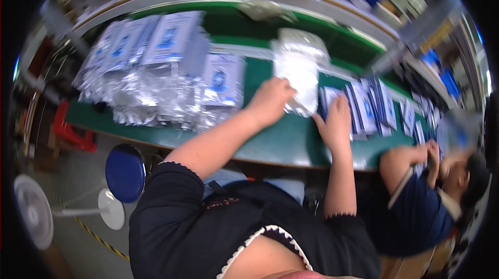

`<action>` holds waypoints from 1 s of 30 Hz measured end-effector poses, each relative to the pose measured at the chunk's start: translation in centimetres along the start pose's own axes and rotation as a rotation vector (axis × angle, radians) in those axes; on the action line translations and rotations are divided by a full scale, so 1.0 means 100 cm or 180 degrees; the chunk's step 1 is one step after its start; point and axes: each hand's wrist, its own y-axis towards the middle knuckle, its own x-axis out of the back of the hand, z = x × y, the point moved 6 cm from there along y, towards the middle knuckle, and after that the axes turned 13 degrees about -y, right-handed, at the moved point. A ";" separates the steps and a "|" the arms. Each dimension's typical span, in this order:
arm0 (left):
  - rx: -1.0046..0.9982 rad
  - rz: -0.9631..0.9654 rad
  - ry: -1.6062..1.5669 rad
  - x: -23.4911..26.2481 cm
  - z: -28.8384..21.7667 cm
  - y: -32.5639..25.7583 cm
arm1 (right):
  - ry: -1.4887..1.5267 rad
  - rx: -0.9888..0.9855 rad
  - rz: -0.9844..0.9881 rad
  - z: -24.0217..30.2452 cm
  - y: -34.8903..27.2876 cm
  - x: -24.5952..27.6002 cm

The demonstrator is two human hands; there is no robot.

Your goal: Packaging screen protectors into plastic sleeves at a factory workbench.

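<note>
A stack of clear plastic bags [297, 74] lies on the green table in front of me, shiny with glare. My left hand [271, 101] has its fingers bent over the near left edge of that stack, closed on a bag. Just right of the bags, my right hand [337, 120] reaches up with fingers stretched and thumb apart. Its fingertips are at a row of folded white and blue packets [362, 107]; whether they press on the nearest one I cannot tell. No item shows inside the right hand.
Large piles of bagged blue-and-white cards [169, 40] cover the table's left side, with one bagged card [222, 79] beside them. A shelf runs behind. At right a co-worker [426, 201] handles packets. A blue stool [125, 173] and a white fan [34, 211] stand left.
</note>
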 end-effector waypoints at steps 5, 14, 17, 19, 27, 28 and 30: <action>-0.0110 -0.0488 -0.0530 0.007 -0.005 -0.001 | 0.0090 -0.0099 -0.0086 0.005 -0.014 0.020; 0.0334 -0.0375 -0.0708 0.001 0.013 -0.004 | 0.1180 -0.0469 -0.0651 -0.005 -0.004 0.044; 0.0454 -0.0722 -0.0997 0.001 0.018 -0.004 | 0.4854 -0.1055 0.0179 0.008 -0.008 0.033; 0.0505 -0.0712 -0.1060 0.000 0.019 -0.004 | 0.6368 -0.0779 0.1294 0.032 -0.013 0.030; 0.0494 -0.0802 -0.1281 0.007 0.024 -0.005 | 0.7114 -0.0702 0.2189 0.054 -0.031 0.001; 0.0460 -0.0875 -0.1342 0.009 0.023 -0.004 | 0.6835 -0.0815 0.2038 0.048 -0.031 -0.005; 0.0335 -0.1123 -0.1310 0.018 0.018 -0.005 | 0.6354 -0.0988 0.1784 0.040 -0.030 -0.017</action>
